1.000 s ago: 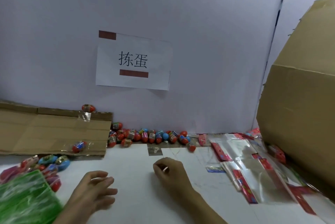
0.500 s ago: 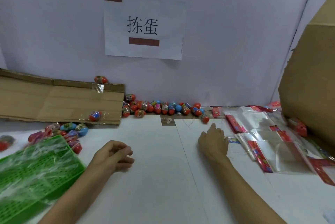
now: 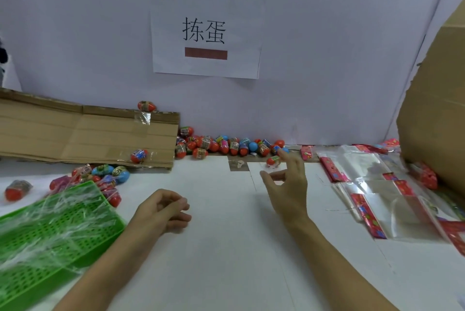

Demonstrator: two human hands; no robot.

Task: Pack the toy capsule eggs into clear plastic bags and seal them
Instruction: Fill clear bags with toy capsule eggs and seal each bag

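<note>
A row of red and blue toy capsule eggs (image 3: 226,147) lies along the foot of the back wall. One egg (image 3: 273,160) sits a little forward of the row. My right hand (image 3: 289,184) is raised just in front of that egg, fingers spread and empty. My left hand (image 3: 163,210) rests on the white table with its fingers loosely curled, holding nothing. Clear plastic bags with red patterned strips (image 3: 377,192) lie spread to the right of my right hand. More eggs, some in bags (image 3: 100,177), lie at the left.
A green perforated basket (image 3: 50,232) covered with clear film stands at the near left. Flattened cardboard (image 3: 83,134) with two eggs on it leans at the back left. A big cardboard box (image 3: 437,121) stands at the right. A paper sign (image 3: 206,31) hangs on the wall.
My right hand has moved forward and lifted off the table toward the row of eggs, with its fingers spread. My left hand has stayed where it was.
</note>
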